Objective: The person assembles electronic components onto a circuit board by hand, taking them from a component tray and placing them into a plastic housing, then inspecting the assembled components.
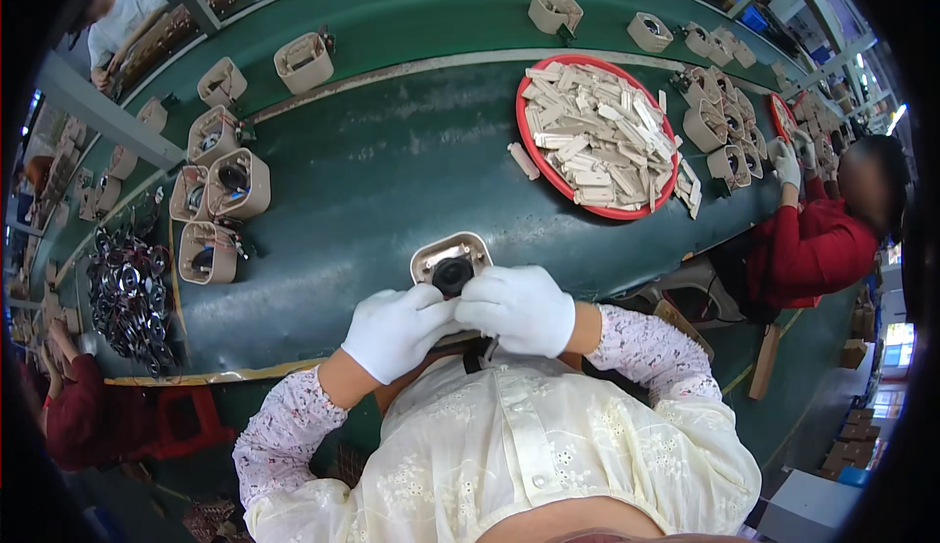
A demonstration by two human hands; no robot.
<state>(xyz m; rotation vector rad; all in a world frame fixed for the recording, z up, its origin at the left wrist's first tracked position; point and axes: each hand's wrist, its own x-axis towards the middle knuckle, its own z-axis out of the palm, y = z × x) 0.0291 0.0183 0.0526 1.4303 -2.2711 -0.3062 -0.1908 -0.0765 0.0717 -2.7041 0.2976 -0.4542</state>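
While a single beige housing (446,247) is kept at the near edge of the workbench (362,176), its open side turned up, a black round part (452,274) is seen seated inside it. It is gripped from the near side: the fingers of the left hand (399,332) and right hand (519,306), both white-gloved, are curled together and seemingly clamped on its near rim. Whether a smaller piece is also pinched cannot be told, since the fingertips are hidden.

The step in hand is judged to be close two-handed work at that rim, perhaps a fitting or pressing. For the next move, a steady hold is called for, with the round part left undisturbed.

Farther off to the right, a red tray (522,122) is heaped with beige strips (602,137), and a loose strip (524,161) is left lying just outside it. To the left, similar housings (255,190) are grouped near a pile of dark wired rings (132,283); more housings are carried on the green belt (421,24) beyond. At the right, a co-worker's gloved hand (786,164) is seen well apart. The sight of the near rim is blocked by the gloves themselves.
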